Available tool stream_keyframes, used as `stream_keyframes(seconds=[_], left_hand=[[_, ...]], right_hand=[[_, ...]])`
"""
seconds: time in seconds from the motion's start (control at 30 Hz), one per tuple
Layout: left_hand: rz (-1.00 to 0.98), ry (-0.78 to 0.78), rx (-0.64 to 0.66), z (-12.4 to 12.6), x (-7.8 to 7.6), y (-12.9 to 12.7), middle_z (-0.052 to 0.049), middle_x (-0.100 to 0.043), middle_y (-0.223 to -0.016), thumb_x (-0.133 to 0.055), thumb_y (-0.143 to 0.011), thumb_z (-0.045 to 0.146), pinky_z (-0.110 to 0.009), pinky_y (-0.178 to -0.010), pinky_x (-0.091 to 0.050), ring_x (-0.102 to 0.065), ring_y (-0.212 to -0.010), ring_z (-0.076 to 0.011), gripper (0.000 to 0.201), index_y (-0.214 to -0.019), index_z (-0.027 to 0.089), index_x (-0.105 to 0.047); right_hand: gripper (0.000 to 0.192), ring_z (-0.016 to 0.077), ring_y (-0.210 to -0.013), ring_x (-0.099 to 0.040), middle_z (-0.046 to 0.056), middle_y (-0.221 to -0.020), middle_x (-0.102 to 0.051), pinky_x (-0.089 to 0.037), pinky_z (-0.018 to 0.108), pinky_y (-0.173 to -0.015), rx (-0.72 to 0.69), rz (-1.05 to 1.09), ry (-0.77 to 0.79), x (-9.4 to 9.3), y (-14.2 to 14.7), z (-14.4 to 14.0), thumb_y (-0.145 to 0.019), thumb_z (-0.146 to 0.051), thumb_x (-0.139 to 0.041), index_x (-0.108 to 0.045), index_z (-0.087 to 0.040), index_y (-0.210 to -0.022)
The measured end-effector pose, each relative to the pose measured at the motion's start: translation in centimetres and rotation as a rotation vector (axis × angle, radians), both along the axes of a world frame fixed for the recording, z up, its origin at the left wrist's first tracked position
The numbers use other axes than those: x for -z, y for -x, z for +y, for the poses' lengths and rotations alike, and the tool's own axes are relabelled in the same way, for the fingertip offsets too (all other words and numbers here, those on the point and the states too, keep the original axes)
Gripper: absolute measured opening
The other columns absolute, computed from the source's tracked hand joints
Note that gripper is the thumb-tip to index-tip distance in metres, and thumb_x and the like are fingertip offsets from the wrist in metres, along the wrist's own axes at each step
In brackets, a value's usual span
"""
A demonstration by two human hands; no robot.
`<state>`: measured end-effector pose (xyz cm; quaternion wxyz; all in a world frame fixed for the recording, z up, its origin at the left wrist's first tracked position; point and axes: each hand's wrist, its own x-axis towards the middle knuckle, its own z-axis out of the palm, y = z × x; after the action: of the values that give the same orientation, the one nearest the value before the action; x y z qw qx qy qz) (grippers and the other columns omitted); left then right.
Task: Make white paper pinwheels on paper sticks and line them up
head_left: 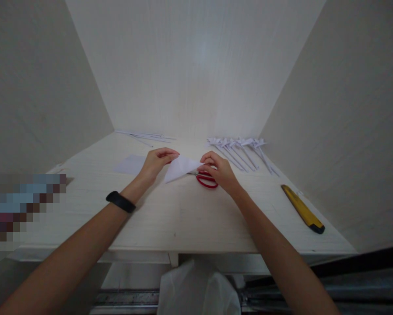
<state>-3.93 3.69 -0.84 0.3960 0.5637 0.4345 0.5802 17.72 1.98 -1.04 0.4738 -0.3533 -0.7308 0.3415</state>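
A folded white paper triangle is held up over the table between my two hands. My left hand pinches its upper left corner. At its right corner, the thumb and fingers of my right hand are closed on the paper. Red-handled scissors lie on the table just under my right hand, their blades mostly hidden by the paper. A flat white paper sheet rests to the left, partly behind my left wrist, which wears a black band.
Several folded paper pinwheels on paper sticks lie at the back right. Thin rolled paper sticks are at the back left. A yellow utility knife lies near the right edge. Walls enclose the white table on three sides.
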Motion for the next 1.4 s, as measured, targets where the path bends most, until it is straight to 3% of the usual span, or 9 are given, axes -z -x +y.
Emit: stream_keyframes(seconds=[0.2, 0.47, 0.7, 1.17, 1.4], left_hand=[[-0.001, 0.027, -0.012, -0.2, -0.2, -0.1, -0.002, -0.069, -0.068, -0.077, -0.058, 0.031, -0.028, -0.062, -0.044, -0.058, -0.063, -0.0148, 0.017, -0.067, 0.018, -0.071], [0.056, -0.063, -0.090, -0.1, -0.2, -0.1, -0.003, -0.072, -0.069, -0.074, -0.061, 0.025, -0.028, -0.066, -0.045, -0.060, -0.066, -0.0159, 0.009, -0.066, 0.018, -0.072], [0.094, -0.167, -0.150, -0.2, -0.2, -0.3, -0.003, -0.072, -0.071, -0.074, -0.063, 0.024, -0.030, -0.073, -0.049, -0.064, -0.072, -0.0175, 0.006, -0.066, 0.018, -0.073], [0.138, -0.276, -0.181, -0.6, -0.3, -0.8, -0.002, -0.073, -0.073, -0.073, -0.067, 0.022, -0.029, -0.075, -0.051, -0.066, -0.073, -0.0168, 0.005, -0.068, 0.018, -0.073], [0.145, -0.293, -0.204, -0.6, 0.3, -0.9, -0.002, -0.073, -0.074, -0.071, -0.069, 0.022, -0.028, -0.073, -0.050, -0.065, -0.073, -0.0164, 0.004, -0.070, 0.018, -0.073]], right_hand=[[0.013, 0.0144, -0.064, -0.063, -0.003, -0.068, -0.065, -0.046, 0.026, -0.063, -0.034, -0.002, 0.003, -0.1, -0.1, -0.1, -0.075, -0.027, -0.067, -0.054, -0.022, -0.078], [0.014, 0.0097, -0.054, -0.049, -0.004, -0.061, -0.056, -0.038, 0.023, -0.053, -0.047, -0.018, 0.051, 0.6, -0.2, 1.1, -0.071, -0.028, -0.069, -0.058, -0.019, -0.068], [0.022, 0.0117, -0.063, -0.058, -0.002, -0.070, -0.061, -0.047, 0.027, -0.064, -0.104, 0.178, 0.159, 1.2, 0.0, 1.4, -0.067, -0.029, -0.073, -0.053, -0.020, -0.066], [0.026, 0.0130, -0.060, -0.061, -0.006, -0.062, -0.062, -0.047, 0.027, -0.061, 0.051, 0.287, 0.165, 2.0, 0.1, 2.2, -0.062, -0.022, -0.068, -0.050, -0.022, -0.080], [0.028, 0.0134, -0.063, -0.063, -0.003, -0.070, -0.064, -0.049, 0.029, -0.064, 0.034, 0.298, 0.215, 2.1, 0.4, 1.9, -0.064, -0.030, -0.069, -0.054, -0.022, -0.086]])
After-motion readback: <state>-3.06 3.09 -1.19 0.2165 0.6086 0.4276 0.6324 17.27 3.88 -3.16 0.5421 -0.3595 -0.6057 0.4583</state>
